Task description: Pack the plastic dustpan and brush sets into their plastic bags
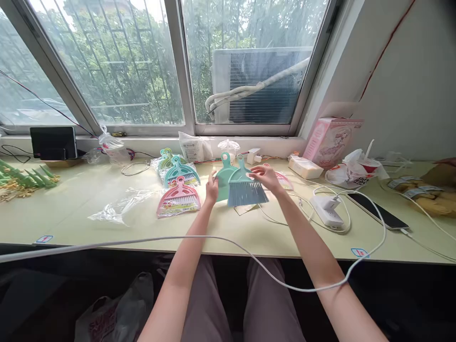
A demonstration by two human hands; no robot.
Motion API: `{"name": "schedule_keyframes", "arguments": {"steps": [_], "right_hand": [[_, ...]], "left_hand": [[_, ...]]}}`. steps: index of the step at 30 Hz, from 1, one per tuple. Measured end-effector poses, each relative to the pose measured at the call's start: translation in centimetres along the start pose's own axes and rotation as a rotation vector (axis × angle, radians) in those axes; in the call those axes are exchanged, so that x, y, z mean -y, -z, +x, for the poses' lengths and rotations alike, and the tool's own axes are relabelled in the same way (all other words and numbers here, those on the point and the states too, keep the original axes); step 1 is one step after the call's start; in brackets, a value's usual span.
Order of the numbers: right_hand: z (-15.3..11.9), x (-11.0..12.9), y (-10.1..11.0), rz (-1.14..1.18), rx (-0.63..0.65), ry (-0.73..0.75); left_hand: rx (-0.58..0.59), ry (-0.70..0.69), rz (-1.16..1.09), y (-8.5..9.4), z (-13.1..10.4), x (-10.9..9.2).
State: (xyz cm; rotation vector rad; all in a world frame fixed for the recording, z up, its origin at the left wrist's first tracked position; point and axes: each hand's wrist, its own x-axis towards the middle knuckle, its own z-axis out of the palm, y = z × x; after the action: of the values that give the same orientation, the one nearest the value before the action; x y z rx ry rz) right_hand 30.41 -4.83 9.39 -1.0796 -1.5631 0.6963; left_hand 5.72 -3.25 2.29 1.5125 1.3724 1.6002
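My left hand point(211, 188) is closed on the left edge of a green dustpan point(223, 179), held upright over the table. In front of the dustpan, my right hand point(262, 176) pinches the upper right part of a small green brush point(245, 190) with blue-grey bristles pointing down. The brush overlaps the dustpan's right side; whether they touch is unclear. Left of my left hand lies a wrapped pink dustpan set point(179, 199), with wrapped teal and green sets point(180, 172) behind it. Another pink set point(283, 180) is partly hidden behind my right hand.
A white cable point(228, 240) arcs across the front, over my right forearm. Crumpled clear plastic point(121, 209) lies left. To the right are a power strip point(327, 212), a phone point(378, 211), tissues point(305, 167) and a pink box point(331, 140). Windows stand behind the table point(81, 228).
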Motion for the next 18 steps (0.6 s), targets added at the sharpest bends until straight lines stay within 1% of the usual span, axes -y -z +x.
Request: {"name": "schedule_keyframes", "arguments": {"steps": [2,3,5,6,8,11,12,13,14,16,17,18], "right_hand": [[0.2,-0.8,-4.1,-0.059,-0.108,-0.002],[0.3,-1.1,-5.6,-0.072,-0.155,0.010],[0.2,-1.6,-7.6,-0.113,-0.218,0.034],[0.1,-1.7,-8.1,-0.137,-0.241,0.051],[-0.1,-1.7,-8.2,-0.206,-0.290,0.093],[0.1,-1.8,-6.6,-0.281,-0.336,0.152],[0.3,-2.0,-5.9,-0.259,-0.312,0.161],[0.4,-2.2,-5.2,-0.202,-0.250,0.160],[0.5,-2.5,-4.6,-0.118,-0.151,0.146],[0.6,-3.1,-3.7,0.063,0.065,0.071],[0.6,-3.3,-3.5,0.133,0.138,0.019],[0.6,-3.5,-3.5,0.183,0.169,-0.029]], "left_hand": [[0.030,-0.052,-0.037,-0.2,-0.1,-0.1],[0.048,-0.062,-0.044,-0.3,-0.1,-0.1],[0.091,-0.075,-0.034,-0.2,0.0,-0.1],[0.114,-0.087,-0.016,-0.1,0.0,-0.1],[0.141,-0.127,0.023,0.1,-0.1,-0.4],[0.136,-0.174,0.062,-0.1,-0.6,-1.0],[0.138,-0.186,0.068,-0.2,-0.9,-1.2],[0.151,-0.194,0.074,-0.4,-1.1,-1.4],[0.172,-0.198,0.078,-0.6,-1.3,-1.6],[0.213,-0.190,0.080,-0.9,-1.7,-2.0],[0.227,-0.181,0.074,-1.1,-1.8,-2.1],[0.235,-0.174,0.062,-1.3,-1.9,-2.2]]}}
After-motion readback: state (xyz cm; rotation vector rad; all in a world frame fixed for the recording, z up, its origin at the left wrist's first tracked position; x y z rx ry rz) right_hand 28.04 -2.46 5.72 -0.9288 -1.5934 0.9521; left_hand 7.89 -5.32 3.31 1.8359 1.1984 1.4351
